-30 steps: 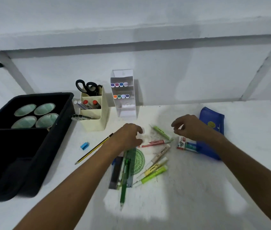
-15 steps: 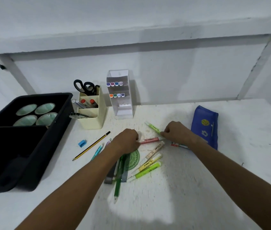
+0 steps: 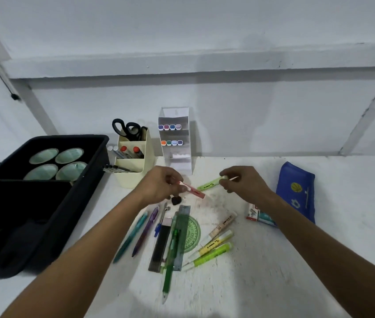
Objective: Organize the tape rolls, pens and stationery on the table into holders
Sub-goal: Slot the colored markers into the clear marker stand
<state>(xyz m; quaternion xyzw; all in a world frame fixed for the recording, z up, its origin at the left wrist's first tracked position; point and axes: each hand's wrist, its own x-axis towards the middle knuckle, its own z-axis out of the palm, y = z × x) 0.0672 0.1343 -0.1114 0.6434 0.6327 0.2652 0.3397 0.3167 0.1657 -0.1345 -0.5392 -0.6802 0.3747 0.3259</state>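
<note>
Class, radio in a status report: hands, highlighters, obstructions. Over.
Left hand pinches pink highlighter. Right hand pinches green highlighter. Clear marker rack just beyond, nothing between.

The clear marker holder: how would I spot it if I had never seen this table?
Look to the far edge of the white table, against the wall. There, right of the cream desk organiser that holds the black scissors, stands the clear marker holder. It alone is see-through and tiered, showing two rows of coloured marker caps.
</note>
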